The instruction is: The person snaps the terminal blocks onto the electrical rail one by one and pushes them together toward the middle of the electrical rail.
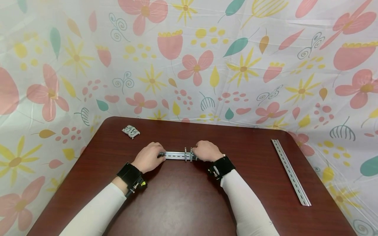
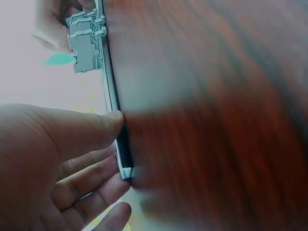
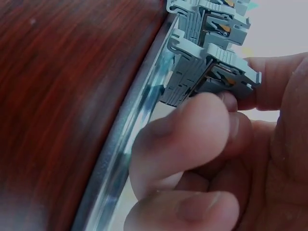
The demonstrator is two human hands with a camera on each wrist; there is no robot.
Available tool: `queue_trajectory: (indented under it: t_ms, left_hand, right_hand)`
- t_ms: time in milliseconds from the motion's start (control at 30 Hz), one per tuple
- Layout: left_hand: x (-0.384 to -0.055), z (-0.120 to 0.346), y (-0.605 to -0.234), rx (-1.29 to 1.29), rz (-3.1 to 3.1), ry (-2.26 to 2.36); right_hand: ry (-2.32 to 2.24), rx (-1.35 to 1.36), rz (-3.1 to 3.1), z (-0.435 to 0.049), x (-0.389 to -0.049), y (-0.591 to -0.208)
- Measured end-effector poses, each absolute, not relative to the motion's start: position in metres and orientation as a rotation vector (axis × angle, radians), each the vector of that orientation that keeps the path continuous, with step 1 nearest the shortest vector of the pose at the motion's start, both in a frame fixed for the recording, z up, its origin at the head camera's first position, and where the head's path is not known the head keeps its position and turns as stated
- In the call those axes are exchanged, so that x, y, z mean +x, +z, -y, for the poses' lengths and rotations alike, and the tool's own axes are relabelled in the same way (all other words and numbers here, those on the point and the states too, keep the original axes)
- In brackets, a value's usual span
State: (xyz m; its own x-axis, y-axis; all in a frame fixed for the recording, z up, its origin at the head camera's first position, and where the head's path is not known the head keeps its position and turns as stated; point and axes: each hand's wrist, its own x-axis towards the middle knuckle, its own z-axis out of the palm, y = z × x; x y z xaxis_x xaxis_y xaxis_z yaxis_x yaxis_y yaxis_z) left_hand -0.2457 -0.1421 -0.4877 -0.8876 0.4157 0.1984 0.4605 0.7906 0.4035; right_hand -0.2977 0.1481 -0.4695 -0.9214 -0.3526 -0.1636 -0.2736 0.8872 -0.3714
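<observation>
A short slotted metal DIN rail (image 1: 175, 156) lies crosswise between the hands on the table, with grey terminal blocks (image 1: 186, 154) standing on its right part. My left hand (image 1: 150, 158) grips the rail's left end, thumb on the near edge and fingers on the far side in the left wrist view. At the right part of the rail, my right hand (image 1: 207, 151) pinches the nearest terminal block (image 3: 211, 72), its other fingers curled beside the rail. Further blocks (image 3: 221, 29) stand behind that one in the right wrist view. The hand hides the rail's right end in the head view.
A small group of grey terminal blocks (image 1: 131, 131) lies at the table's back left. On the right side rests a longer slotted rail (image 1: 290, 172), slanting towards the front. The dark wooden table (image 1: 177, 203) meets a flower-patterned cloth (image 1: 195, 82) at the back.
</observation>
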Motion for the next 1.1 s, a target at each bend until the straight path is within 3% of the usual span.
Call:
queue_trajectory:
  t_ms: [1100]
  left_hand:
    - [-0.247,0.143,-0.487,-0.714,2.879,-0.672]
  right_hand:
    - [-0.458,-0.61,-2.758,-0.151,-0.298,-0.47]
